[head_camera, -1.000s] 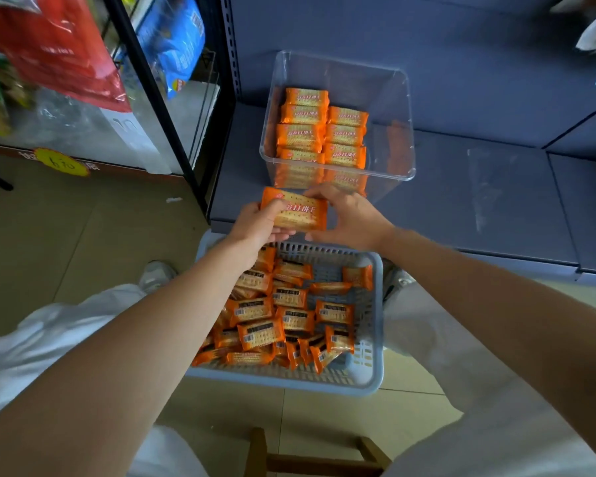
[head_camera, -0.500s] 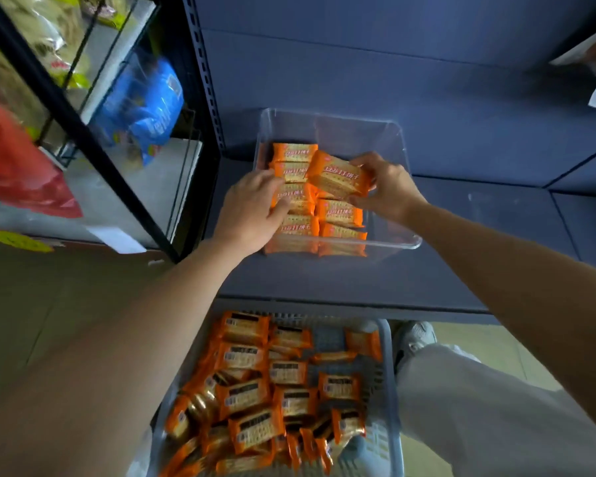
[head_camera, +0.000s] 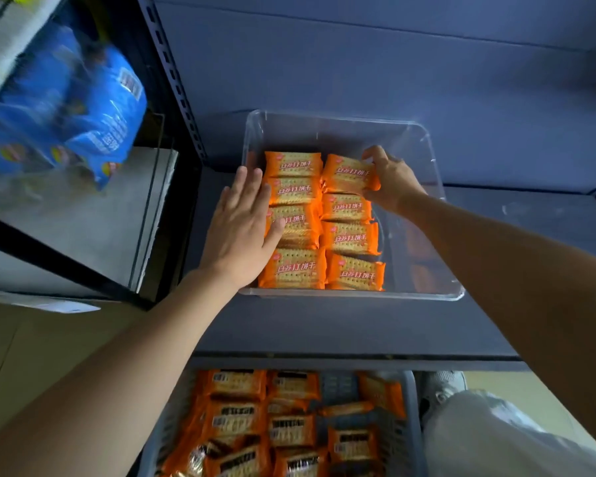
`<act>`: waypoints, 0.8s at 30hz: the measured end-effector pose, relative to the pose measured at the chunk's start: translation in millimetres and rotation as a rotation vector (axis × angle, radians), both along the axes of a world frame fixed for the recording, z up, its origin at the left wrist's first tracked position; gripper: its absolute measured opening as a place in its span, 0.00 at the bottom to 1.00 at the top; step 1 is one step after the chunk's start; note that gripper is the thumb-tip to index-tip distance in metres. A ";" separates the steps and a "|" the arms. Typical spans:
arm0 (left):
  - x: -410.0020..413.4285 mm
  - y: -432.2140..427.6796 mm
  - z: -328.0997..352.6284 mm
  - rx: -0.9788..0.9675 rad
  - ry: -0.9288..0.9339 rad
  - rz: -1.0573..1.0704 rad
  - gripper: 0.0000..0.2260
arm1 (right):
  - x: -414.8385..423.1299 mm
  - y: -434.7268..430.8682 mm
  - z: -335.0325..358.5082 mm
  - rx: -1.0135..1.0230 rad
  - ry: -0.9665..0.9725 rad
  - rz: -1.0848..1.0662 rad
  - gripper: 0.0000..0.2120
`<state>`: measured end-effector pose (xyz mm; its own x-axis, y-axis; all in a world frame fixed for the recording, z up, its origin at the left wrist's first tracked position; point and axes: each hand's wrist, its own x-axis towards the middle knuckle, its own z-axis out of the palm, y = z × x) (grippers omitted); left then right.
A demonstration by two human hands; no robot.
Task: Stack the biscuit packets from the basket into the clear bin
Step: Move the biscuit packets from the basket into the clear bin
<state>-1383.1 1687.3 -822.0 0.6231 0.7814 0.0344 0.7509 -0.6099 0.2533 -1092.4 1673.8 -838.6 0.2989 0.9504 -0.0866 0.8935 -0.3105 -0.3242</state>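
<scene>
The clear bin (head_camera: 424, 139) stands on a dark blue shelf and holds two columns of orange biscuit packets (head_camera: 350, 237). My right hand (head_camera: 391, 182) grips one orange packet (head_camera: 348, 173) by its right end at the far end of the right column. My left hand (head_camera: 241, 222) lies flat with straight fingers against the left side of the left column, its thumb resting on a packet. Below the shelf, the grey basket (head_camera: 408, 425) holds several loose orange packets (head_camera: 291, 430).
A black metal rack (head_camera: 172, 84) with blue snack bags (head_camera: 73, 108) stands to the left of the bin. The dark blue shelf (head_camera: 324, 325) runs on to the right. My white-trousered knee (head_camera: 496, 438) is beside the basket at the lower right.
Both hands carried a packet from above the basket up into the bin. My right hand lowered it onto the far end of the right column; my left hand let go and flattened against the left column.
</scene>
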 end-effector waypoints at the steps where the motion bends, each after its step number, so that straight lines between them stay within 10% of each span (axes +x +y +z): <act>1: 0.1 -0.3 -0.1 0.002 -0.002 -0.001 0.31 | 0.3 2.0 -4.1 -0.004 0.001 -0.005 0.28; 13: 1.5 -0.8 0.2 0.013 -0.012 0.005 0.29 | -14.1 1.9 -14.0 0.104 -0.248 -0.051 0.24; 24: -14.0 -45.5 35.2 0.123 -0.054 -0.019 0.16 | -67.0 -50.7 52.2 0.295 0.167 0.187 0.09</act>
<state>-1397.1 1641.8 -786.8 0.6321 0.7576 0.1629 0.7266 -0.6525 0.2154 -1159.4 1623.2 -786.5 0.1230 0.9785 0.1658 0.8531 -0.0189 -0.5214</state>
